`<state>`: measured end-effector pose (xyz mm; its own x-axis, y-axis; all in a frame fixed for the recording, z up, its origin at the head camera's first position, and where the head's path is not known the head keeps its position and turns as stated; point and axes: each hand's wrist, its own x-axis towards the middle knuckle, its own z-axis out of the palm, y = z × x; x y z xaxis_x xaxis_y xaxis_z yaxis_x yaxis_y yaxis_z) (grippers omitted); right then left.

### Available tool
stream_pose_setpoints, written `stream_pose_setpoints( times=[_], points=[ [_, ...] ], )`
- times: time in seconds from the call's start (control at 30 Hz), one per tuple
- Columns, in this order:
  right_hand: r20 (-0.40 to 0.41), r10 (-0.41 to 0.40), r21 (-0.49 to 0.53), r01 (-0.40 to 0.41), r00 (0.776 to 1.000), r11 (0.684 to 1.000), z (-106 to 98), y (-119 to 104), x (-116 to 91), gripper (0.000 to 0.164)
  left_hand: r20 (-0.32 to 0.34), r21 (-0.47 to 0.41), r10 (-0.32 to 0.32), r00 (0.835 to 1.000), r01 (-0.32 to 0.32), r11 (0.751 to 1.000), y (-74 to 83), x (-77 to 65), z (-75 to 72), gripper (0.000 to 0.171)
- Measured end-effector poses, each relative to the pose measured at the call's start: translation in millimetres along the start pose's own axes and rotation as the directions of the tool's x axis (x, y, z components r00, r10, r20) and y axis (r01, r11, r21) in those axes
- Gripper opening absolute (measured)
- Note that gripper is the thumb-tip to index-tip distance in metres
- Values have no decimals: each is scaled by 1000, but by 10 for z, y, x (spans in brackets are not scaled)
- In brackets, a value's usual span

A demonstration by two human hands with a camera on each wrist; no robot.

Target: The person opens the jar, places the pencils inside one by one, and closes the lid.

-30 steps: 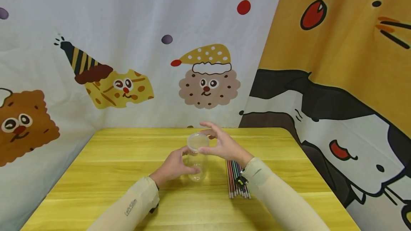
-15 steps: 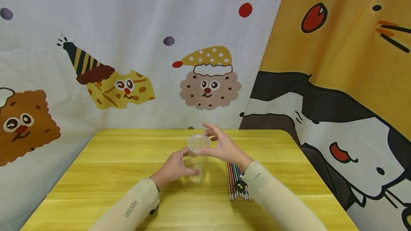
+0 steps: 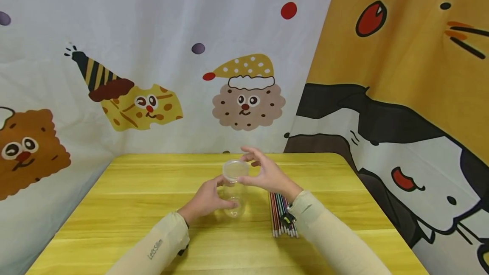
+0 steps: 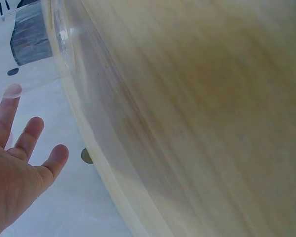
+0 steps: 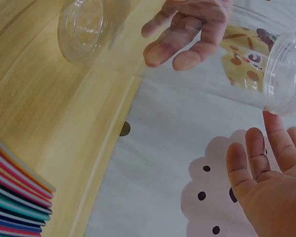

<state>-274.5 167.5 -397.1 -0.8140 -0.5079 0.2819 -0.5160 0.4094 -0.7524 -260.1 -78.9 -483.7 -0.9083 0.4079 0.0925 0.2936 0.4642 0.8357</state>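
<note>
A tall clear plastic jar (image 3: 236, 193) stands upright on the table, with a see-through lid (image 3: 234, 170) at its top. My left hand (image 3: 206, 197) grips the jar's body from the left, thumb in front; its fingers show through the wall in the right wrist view. At the top, my right hand (image 3: 267, 176) holds the lid's edge between thumb and fingers. In the right wrist view the jar's round base (image 5: 83, 30) meets the wood, and nothing shows inside the jar.
Several striped pencils (image 3: 275, 213) lie side by side right of the jar, partly under my right wrist. The wooden table (image 3: 126, 207) ends at the back before a cartoon-printed curtain (image 3: 160, 20).
</note>
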Motion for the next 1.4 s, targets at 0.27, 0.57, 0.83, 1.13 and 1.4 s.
stream_pose_setpoints(
  times=[0.27, 0.57, 0.83, 1.13, 1.4],
  points=[
    [-14, 18, -54, -18, 1000, 998, 107, 11, -5, 81, -1, 14, 3, 1000, -3, 1000, -10, 1, -8, 64],
    [18, 6, 31, -6, 1000, 1000, 93, -4, 18, 75, 46, -11, -20, 999, 21, 1000, -39, 23, -69, 69],
    [127, -5, 82, -5, 992, 997, -33, 62, 25, 73, 81, -34, -29, 996, 32, 999, -22, 28, -81, 80],
    [24, 14, 3, -14, 1000, 1000, 107, 3, -7, 83, 59, -9, -24, 998, 24, 1000, -28, 29, -66, 80],
    [14, 32, 35, -33, 999, 999, 127, -1, 3, 83, 61, -7, -26, 998, 27, 1000, -13, 22, -73, 80]
  ],
)
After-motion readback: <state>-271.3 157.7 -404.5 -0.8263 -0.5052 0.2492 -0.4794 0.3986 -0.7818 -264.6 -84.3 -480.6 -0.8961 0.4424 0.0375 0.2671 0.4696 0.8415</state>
